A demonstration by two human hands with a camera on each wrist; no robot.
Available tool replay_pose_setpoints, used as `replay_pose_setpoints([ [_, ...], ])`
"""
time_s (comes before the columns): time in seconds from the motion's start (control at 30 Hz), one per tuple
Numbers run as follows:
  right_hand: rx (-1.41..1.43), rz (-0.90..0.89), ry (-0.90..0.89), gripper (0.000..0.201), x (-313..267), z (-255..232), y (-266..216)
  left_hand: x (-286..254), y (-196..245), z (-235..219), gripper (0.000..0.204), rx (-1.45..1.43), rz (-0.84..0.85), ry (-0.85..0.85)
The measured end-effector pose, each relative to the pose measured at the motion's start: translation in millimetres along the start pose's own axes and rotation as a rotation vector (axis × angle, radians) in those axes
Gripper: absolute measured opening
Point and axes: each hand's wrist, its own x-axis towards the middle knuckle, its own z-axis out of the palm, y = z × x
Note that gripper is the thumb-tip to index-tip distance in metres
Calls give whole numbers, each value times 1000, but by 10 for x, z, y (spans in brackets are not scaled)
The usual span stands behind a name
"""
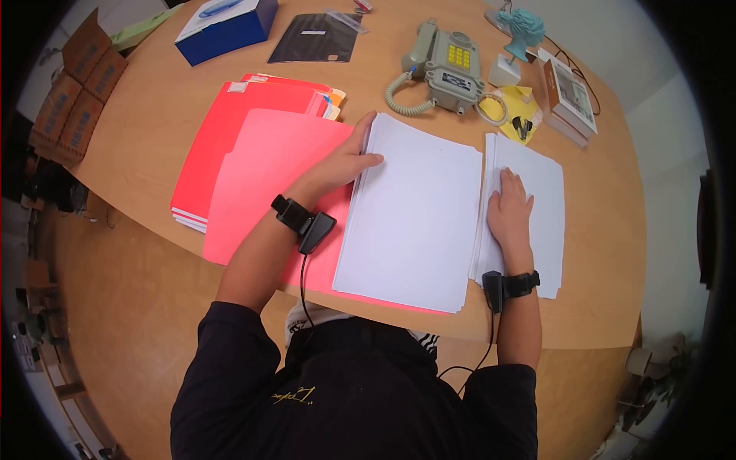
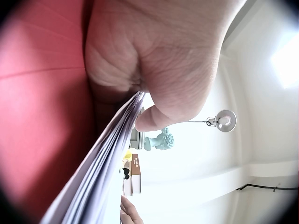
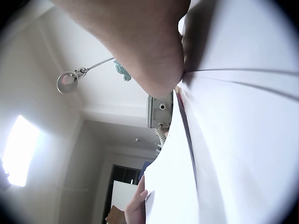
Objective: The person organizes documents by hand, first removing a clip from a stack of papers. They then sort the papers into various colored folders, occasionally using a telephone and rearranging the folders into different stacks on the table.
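Observation:
A thick stack of white paper (image 1: 414,222) lies partly over an open pink folder (image 1: 257,176). My left hand (image 1: 341,165) grips the stack's left edge near its far corner, thumb on the top sheet and the other fingers at the side. In the left wrist view the layered sheet edges (image 2: 100,158) fan slightly below the thumb. My right hand (image 1: 511,215) rests with extended fingers on a second white paper stack (image 1: 546,222), just right of the first. Loose sheets (image 3: 243,121) beneath that hand show in the right wrist view.
Red folders (image 1: 207,153) lie left of the pink one. Farther back are a blue box (image 1: 230,34), a black folder (image 1: 314,40), a corded telephone (image 1: 452,69), a teal bust (image 1: 523,32), a yellow envelope (image 1: 510,100) with a black stapler-like item (image 1: 522,126), and books (image 1: 569,100).

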Motion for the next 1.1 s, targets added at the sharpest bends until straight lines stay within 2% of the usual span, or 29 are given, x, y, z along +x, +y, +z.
replay_pose_setpoints([
  [0.27, -51, 94, 20, 56, -17, -31, -16, -12, 0, 27, 82, 53, 17, 44],
  [0.37, -55, 121, 23, 55, -17, -54, -20, -3, -1, 7, 85, 8, -4, 7],
  [0.7, -41, 108, 34, 52, 6, -65, 11, -39, 60, 22, 85, -34, -14, -6],
  [0.87, -7, 105, 62, 49, 22, -74, 9, -13, 29, 9, 85, 37, 6, 9],
  [1.1, 32, 98, 94, 53, 17, -80, 12, -24, 42, 12, 85, -6, -9, -4],
])
